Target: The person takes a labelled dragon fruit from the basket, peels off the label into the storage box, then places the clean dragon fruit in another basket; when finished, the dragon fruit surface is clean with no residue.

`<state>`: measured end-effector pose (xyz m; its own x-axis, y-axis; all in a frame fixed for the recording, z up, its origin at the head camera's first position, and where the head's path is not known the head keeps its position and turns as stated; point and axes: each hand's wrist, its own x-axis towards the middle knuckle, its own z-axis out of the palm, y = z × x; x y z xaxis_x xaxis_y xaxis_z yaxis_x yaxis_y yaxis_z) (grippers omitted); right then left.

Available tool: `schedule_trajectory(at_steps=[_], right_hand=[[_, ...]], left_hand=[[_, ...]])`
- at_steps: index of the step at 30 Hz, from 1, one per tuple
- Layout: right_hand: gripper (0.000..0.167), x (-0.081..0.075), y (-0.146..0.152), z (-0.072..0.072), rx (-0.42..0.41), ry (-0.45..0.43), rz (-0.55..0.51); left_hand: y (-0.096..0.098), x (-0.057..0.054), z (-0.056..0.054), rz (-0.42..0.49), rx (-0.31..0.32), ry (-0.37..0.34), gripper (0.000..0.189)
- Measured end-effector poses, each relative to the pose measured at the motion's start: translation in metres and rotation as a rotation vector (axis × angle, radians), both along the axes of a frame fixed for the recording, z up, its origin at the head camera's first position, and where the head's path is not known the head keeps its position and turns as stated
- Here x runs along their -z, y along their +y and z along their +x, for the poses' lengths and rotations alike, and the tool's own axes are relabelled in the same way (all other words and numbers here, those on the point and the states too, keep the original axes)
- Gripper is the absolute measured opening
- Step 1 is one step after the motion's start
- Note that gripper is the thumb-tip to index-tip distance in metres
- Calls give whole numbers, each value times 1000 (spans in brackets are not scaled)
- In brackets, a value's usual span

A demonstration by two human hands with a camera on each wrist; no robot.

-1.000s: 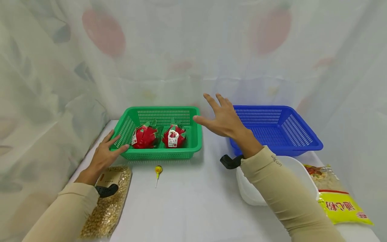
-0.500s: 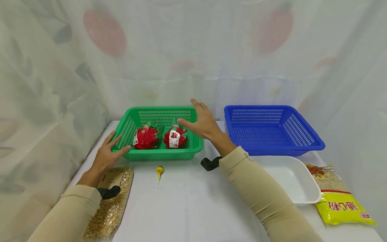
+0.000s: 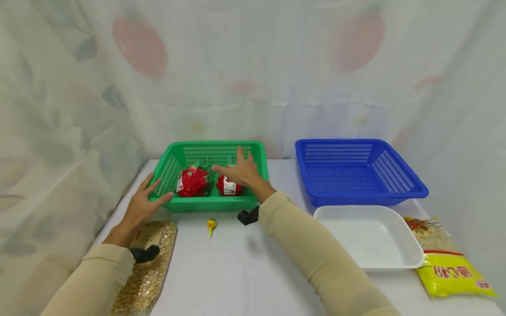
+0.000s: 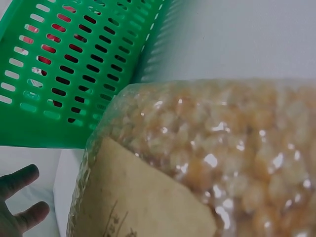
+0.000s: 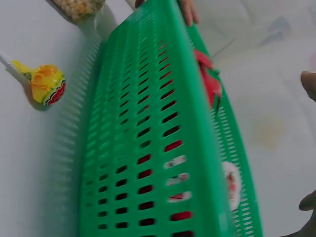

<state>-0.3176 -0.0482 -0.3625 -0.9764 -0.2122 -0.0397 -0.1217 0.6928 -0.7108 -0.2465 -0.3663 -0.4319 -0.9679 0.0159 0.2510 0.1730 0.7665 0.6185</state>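
Note:
Two red dragon fruits with white labels lie in a green basket (image 3: pixel 213 202): the left dragon fruit (image 3: pixel 192 182) and the right dragon fruit (image 3: pixel 229 188). Over the right one reaches my right hand (image 3: pixel 243 172), fingers spread and holding nothing; it partly covers that fruit in the head view. My left hand (image 3: pixel 140 204) rests at the basket's left front corner, thumb and fingers apart. Below that hand lies a clear bag of yellow kernels (image 3: pixel 152 267), large in the left wrist view. A yellow lollipop (image 3: pixel 211 224) lies in front of the basket.
On the right stands a blue basket (image 3: pixel 365 195), with a white tray (image 3: pixel 369 248) in front of it. A yellow pasta bag (image 3: pixel 454 272) lies at the far right. White patterned curtains (image 3: pixel 253 87) close off the back and sides.
My right hand has moved left and down, from beside the blue basket to over the right dragon fruit. My left hand has stayed at the green basket's corner.

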Motion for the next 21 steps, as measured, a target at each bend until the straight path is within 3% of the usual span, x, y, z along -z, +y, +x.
schedule_trajectory(at_steps=[10, 21], right_hand=[[120, 31, -10, -7, 23, -166, 66], [109, 39, -16, -7, 45, -184, 131]], left_hand=[[1, 3, 1, -4, -8, 12, 79], [3, 3, 3, -20, -7, 41, 76]])
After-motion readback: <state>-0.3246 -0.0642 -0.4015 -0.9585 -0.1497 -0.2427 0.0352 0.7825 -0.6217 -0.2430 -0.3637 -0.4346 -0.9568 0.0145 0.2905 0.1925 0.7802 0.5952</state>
